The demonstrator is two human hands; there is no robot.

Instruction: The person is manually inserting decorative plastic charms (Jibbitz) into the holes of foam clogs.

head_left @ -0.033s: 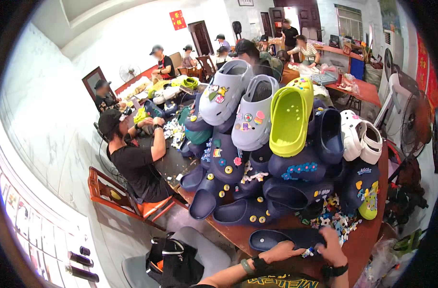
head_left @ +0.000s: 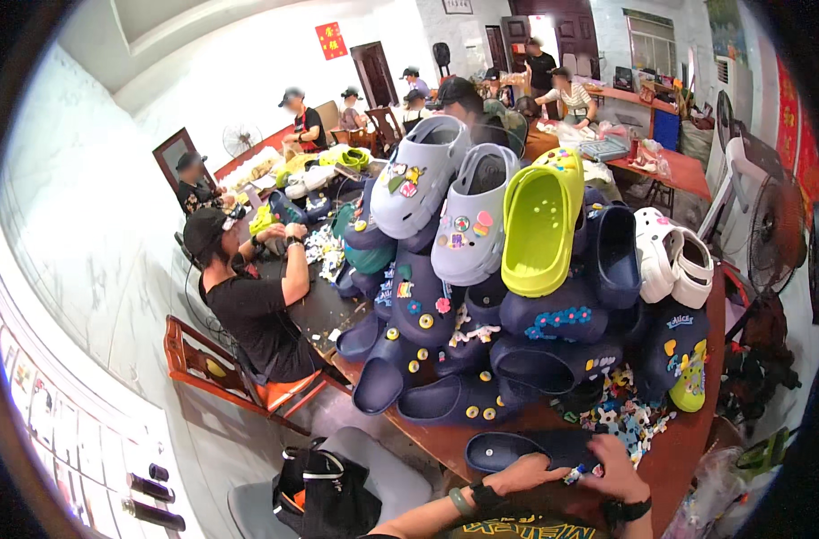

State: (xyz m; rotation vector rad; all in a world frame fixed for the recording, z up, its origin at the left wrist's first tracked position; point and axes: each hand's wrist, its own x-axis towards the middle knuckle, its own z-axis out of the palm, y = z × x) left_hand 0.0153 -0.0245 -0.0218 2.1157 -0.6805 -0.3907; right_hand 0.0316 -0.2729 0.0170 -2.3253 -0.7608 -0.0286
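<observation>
My left hand [head_left: 524, 472] reaches in from the lower edge, fingers pressed together, with a small white-and-blue shoe charm [head_left: 575, 473] at their tips. Close by on its right, my right hand [head_left: 619, 469] is curved with thumb and fingers apart; I see nothing gripped in it. Just beyond both hands a navy clog [head_left: 495, 452] lies sole down at the table's near edge, its toe part partly covered by my right hand. Behind my right hand spreads a heap of small coloured charms [head_left: 627, 422].
A tall pile of clogs fills the table [head_left: 697, 382]: navy ones [head_left: 535, 364], two lilac ones [head_left: 468, 247], a lime one [head_left: 540, 238] and white ones [head_left: 661, 256]. At left sits a co-worker [head_left: 256, 305]. A black bag [head_left: 328, 494] rests on a grey chair [head_left: 400, 472].
The view shifts very slightly. My right hand's fingers have lowered and curved a little toward the charm; my left hand stays in place.
</observation>
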